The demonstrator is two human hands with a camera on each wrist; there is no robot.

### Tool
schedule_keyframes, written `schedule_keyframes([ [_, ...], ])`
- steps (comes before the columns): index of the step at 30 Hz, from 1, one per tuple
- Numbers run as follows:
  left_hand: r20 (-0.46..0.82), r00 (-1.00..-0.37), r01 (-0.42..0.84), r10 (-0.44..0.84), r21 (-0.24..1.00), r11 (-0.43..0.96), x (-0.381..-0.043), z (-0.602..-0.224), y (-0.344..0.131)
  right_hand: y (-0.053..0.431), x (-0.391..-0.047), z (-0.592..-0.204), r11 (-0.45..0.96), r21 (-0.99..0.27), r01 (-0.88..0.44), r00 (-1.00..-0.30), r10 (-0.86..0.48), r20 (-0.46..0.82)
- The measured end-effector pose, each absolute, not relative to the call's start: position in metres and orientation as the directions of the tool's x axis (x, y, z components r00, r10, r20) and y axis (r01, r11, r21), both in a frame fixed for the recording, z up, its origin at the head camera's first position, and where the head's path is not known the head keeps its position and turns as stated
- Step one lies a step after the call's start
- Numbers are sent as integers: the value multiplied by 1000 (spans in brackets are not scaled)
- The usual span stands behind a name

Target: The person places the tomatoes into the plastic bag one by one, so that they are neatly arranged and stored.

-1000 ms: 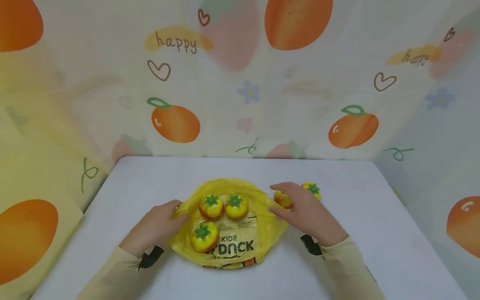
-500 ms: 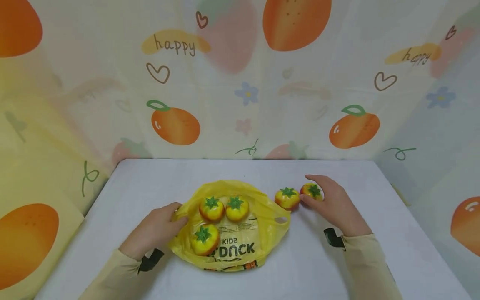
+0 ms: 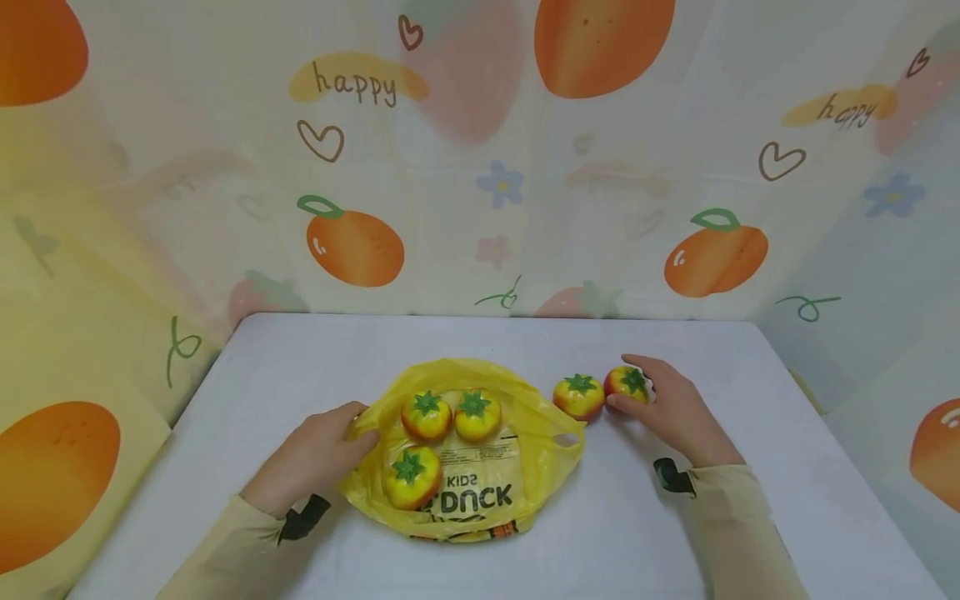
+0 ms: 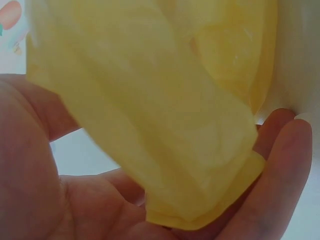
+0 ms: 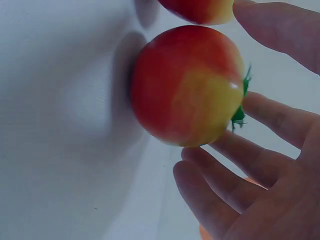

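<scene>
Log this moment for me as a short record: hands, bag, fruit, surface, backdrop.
Left hand: holds the left edge of the yellow plastic bag
Right hand: fingers spread around the far-right tomato-like fruit; grip not evident
Bag contents: three tomato-like fruits
Outside bag: two fruits side by side, the far-right one and the fruit nearer the bag
Surface: white table
Backdrop: fruit-print sheet with "happy" lettering
</scene>
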State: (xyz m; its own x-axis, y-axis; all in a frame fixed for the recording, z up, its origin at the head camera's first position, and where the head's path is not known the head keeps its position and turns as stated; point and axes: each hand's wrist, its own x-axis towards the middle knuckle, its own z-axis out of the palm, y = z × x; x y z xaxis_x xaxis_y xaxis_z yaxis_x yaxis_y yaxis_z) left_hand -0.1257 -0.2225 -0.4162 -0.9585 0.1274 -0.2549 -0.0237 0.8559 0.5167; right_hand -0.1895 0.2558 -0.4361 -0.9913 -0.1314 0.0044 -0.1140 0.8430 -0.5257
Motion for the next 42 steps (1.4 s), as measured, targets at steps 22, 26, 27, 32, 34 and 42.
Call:
schedule_keyframes([
  [22, -245, -960, -12, 133, 512, 859, -125, -416, -222, 258, -195, -449, 844, -525, -115, -990, -138, -6],
  [26, -250, -959, -15, 131, 511, 860, -125, -415, -221, 257, -195, -448, 845, -526, -101, -992, -126, -12],
  [27, -252, -959, -17, 131, 511, 859, -125, -415, -221, 257, -195, -448, 844, -527, -97, -992, -123, -14],
  [32, -255, -958, -15, 134, 511, 859, -125, -415, -221, 257, -195, -447, 847, -521, -105, -992, -125, -3],
  [34, -253, -958, -14, 135, 511, 859, -125, -415, -221, 257, -194, -445, 848, -520, -105, -992, -125, -3],
  [42, -253, -958, -13, 136, 513, 858, -124, -413, -220, 254, -189, -433, 843, -534, -68, -994, -105, -40],
])
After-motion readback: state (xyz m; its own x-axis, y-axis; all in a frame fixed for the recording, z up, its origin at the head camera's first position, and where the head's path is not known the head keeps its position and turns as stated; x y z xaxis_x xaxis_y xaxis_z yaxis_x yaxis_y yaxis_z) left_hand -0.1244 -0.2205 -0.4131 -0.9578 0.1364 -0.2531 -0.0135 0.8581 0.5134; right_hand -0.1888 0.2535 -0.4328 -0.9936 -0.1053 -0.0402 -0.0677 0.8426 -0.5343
